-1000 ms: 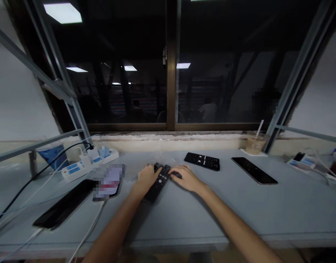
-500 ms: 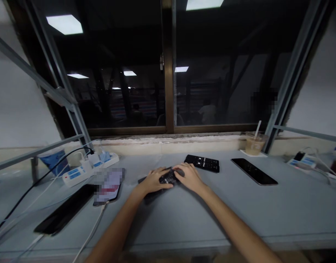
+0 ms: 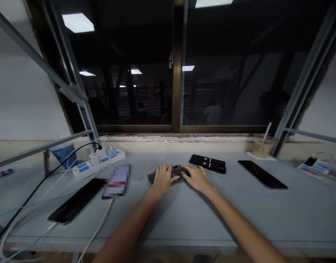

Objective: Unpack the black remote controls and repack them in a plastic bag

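A black remote control (image 3: pixel 176 172) lies low over the table between my two hands, partly hidden by them. My left hand (image 3: pixel 163 178) covers its left part, with the fingers over it and the thumb along the near edge. At its right end, my right hand (image 3: pixel 197 177) grips with bent fingers and the thumb. Just behind my right hand, dark remote controls (image 3: pixel 208 163) with pale buttons lie close together on the table, perhaps two side by side.
The grey table (image 3: pixel 184 223) carries a black phone (image 3: pixel 262 174) at right, a plastic cup (image 3: pixel 263 146) with a straw behind it, another dark phone (image 3: pixel 77 200) and a lit phone (image 3: pixel 117 181) on cables at left, a white power strip (image 3: pixel 99 164) and a blue cup (image 3: pixel 64 155).
The view has shifted, so everything sits further right. My left hand has moved forward along the remote control, and the remote looks less slanted. Both hands stay on it.
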A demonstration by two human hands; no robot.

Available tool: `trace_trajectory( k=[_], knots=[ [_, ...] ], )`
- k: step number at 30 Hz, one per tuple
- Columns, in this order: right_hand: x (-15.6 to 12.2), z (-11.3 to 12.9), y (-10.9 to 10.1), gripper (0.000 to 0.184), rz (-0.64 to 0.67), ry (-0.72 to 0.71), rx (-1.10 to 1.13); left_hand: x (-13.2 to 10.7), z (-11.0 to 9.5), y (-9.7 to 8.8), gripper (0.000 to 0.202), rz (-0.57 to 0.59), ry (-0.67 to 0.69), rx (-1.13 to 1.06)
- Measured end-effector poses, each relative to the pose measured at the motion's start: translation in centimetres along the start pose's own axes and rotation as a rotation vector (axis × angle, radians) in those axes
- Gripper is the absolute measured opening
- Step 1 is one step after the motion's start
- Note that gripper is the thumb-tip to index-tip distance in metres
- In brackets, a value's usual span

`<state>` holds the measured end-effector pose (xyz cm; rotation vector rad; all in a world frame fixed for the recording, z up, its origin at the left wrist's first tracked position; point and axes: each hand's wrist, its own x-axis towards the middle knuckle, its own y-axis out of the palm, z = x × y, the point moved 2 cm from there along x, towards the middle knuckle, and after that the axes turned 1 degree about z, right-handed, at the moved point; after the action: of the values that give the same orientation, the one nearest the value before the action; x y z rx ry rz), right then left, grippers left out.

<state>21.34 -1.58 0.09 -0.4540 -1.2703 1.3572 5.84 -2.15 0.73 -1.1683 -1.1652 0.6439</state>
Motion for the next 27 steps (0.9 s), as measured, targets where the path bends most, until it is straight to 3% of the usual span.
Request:
trace_trajectory(
  k=[9,17,23,27],
  knots=[
    [0.4,-0.4,-1.0,0.024,-0.038,0.122,-0.022,0.5,-0.7,0.3,0.04,0.019,-0.032,-0.036],
    [0.5,-0.6,-1.1,0.019,-0.075,0.067,0.148,0.8,-0.4,0.1,0.035,0.002,0.026,-0.071],
    [0.8,-2.0,-1.8,0.025,-0.237,0.21,0.106,1.3,1.6,-1.6,0.03,-0.13,-0.185,-0.034],
    [0.7,-3.5,-1.4,0.033,-0.198,0.423,-0.053,1.3,4.1,-2.0,0.027,-0.135,-0.323,0.003]
  ],
)
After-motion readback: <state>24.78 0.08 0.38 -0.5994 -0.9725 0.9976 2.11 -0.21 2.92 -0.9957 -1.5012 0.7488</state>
